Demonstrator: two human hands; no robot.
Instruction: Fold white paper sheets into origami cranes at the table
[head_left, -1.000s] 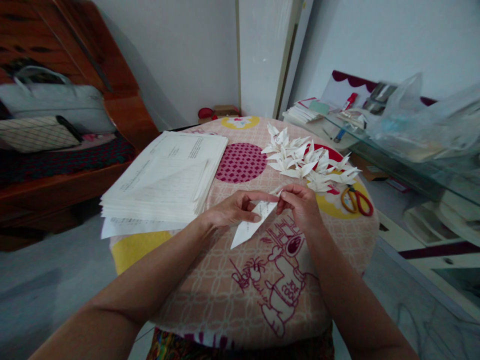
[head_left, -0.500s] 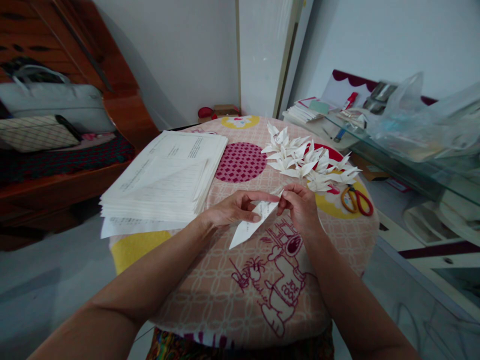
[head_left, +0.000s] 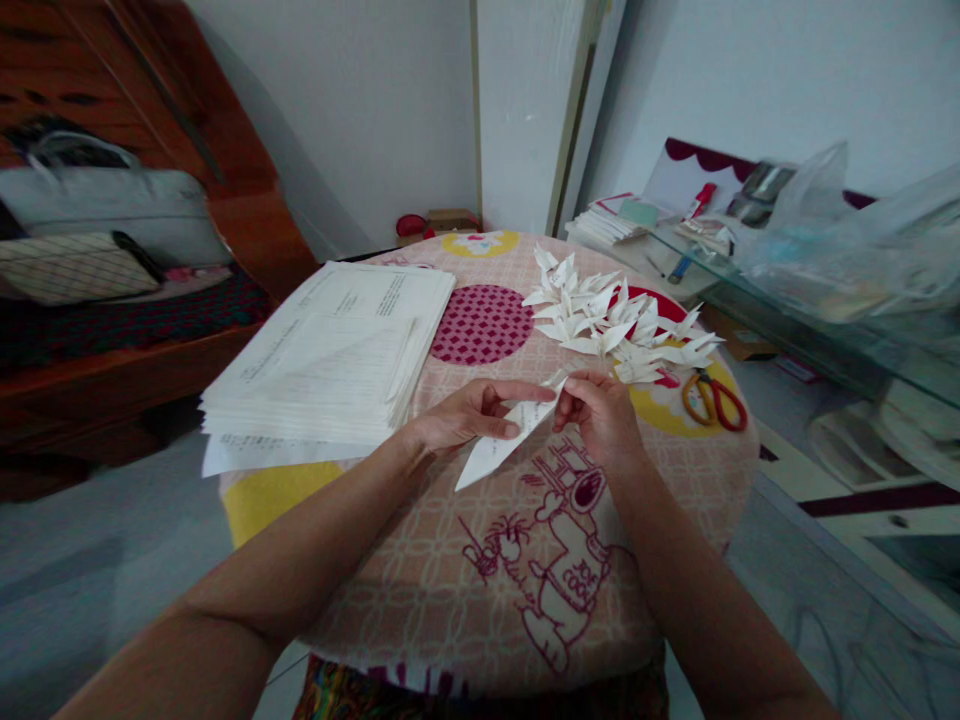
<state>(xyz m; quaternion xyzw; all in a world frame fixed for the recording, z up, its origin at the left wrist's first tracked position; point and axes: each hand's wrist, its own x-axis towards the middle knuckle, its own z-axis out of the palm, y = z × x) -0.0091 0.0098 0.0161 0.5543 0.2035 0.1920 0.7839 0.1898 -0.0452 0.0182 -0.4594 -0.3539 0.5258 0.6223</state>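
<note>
A folded white paper piece (head_left: 496,447) with printed lines is held just above the round table's patterned cloth (head_left: 525,570). My left hand (head_left: 469,415) pinches its middle, thumb underneath and fingers on top. My right hand (head_left: 600,410) pinches its upper right tip with closed fingers. The paper's long pointed end slants down to the left, toward me.
A thick stack of white sheets (head_left: 330,355) lies on the table's left. A heap of folded paper shapes (head_left: 611,325) sits at the back right, with orange-handled scissors (head_left: 712,400) beside it. A glass shelf with plastic bags (head_left: 840,250) stands right. Bags rest on a wooden bench (head_left: 97,225) at left.
Both hands have kept their grip on the paper. The paper's lower point has shifted slightly left and the right fingers have worked a little at the tip.
</note>
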